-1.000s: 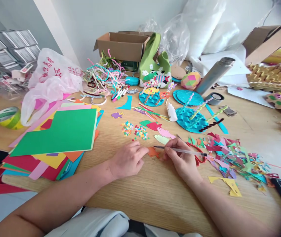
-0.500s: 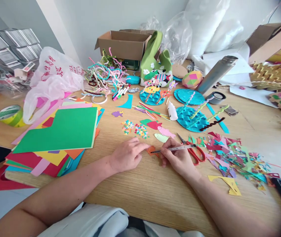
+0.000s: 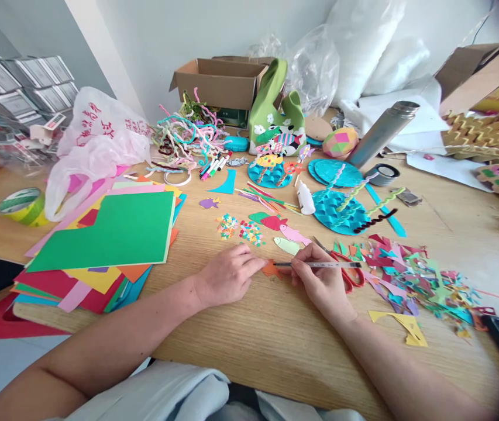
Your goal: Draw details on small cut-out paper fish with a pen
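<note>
The two hands are apart near the middle of the tabletop's near edge, with an orange paper fish between them. The right hand is closed around a slim pen, its dark tip over the fish; small marks run along the barrel, too blurred to read. The left hand reaches the fish's left side with its fingertips; whether they pinch or only press it, I cannot tell. Red-handled scissors lie just beside the right hand.

Toward the left edge, behind a stack of coloured paper, a white plastic bag carries red Chinese characters, too creased to read surely. Toward the far edge, a white bottle and a silver flask show no legible lettering. Paper scraps spread toward the right edge.
</note>
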{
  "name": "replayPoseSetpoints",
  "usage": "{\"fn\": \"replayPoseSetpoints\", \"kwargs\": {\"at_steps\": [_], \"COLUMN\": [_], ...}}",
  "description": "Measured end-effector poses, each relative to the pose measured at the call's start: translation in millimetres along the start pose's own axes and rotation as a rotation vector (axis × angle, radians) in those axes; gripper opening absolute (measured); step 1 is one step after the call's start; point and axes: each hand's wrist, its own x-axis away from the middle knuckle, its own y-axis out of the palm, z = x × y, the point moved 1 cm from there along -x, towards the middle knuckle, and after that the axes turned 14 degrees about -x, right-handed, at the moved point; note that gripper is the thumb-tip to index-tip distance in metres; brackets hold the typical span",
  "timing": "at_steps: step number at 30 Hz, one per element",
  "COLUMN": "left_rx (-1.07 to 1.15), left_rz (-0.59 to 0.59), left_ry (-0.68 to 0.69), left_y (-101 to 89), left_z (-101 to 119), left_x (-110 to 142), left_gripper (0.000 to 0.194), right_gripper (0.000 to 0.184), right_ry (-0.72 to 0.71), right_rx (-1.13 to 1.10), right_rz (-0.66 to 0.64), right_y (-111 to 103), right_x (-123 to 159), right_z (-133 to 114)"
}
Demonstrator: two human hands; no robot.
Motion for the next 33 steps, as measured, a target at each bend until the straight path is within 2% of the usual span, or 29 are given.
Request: {"fn": "replayPoseSetpoints", "kwargs": {"at_steps": [9, 15, 21, 26, 33], "left_rx": [-0.036, 0.023, 0.044, 0.012, -0.055], "left_rz": [-0.004, 0.026, 0.095, 0.082, 0.026], "left_ry": [0.066, 0.000, 0.012, 0.072, 0.069], "left_y": [0.8, -1.8, -0.5, 5.4, 6.1], "left_z": [-2.9, -4.3, -5.3, -5.9, -6.1], "left_x": [-0.4, -0.7, -2.1, -1.8, -0.5], "left_gripper": [0.038, 0.041, 0.042, 0.035, 0.036], "right_gripper": [0.026, 0.027, 0.028, 0.028, 0.025], "right_ry": [0.034, 0.122, 0.114, 0.121, 0.135], "right_rx": [0.008, 0.018, 0.054, 0.053, 0.032], "right_rz": [-0.005, -0.100, -0.158, -0.153, -0.168], "right_y": [0.1, 1.1, 4.8, 4.9, 3.3], "right_x": [1.9, 1.2, 2.1, 1.6, 1.2], "right_z": [-1.4, -1.3, 0.3, 3.3, 6.7]}}
